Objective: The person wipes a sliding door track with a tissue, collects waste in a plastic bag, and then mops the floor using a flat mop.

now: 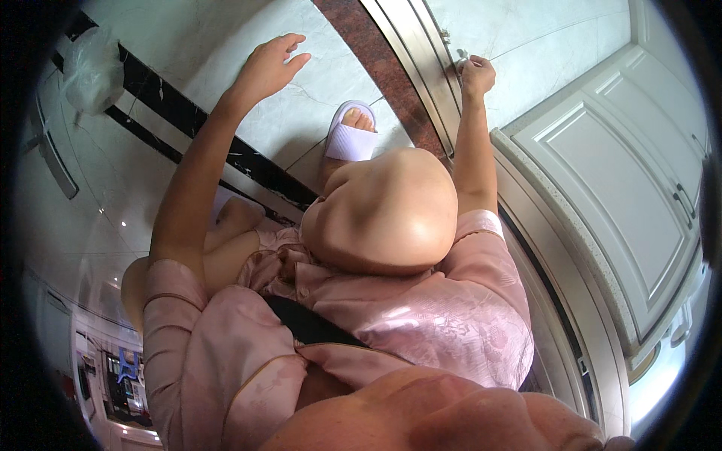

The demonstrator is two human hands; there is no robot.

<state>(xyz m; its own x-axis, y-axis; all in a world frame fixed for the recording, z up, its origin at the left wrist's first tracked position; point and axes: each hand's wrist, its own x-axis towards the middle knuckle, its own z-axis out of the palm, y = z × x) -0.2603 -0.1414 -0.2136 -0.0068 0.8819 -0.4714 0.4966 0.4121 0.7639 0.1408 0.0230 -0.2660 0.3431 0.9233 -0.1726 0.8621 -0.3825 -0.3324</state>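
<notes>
My left hand hovers with thumb and fingers apart over the pale marble-look floor tiles, holding nothing. Over to the right, my right hand is closed around a small crumpled white piece, maybe tissue or cloth; most of it is hidden by the fingers. That hand is low beside the metal sliding-door track, at its right edge. A small patch of dirt or debris lies along the same edge, just beyond the right hand. My bent knee and a foot in a lavender slipper are between the arms.
A red-brown stone threshold strip borders the track. White panelled cabinets stand close at the right. On the left floor are a clear plastic bag and a long grey bar-like object. A blue plastic stool appears far behind.
</notes>
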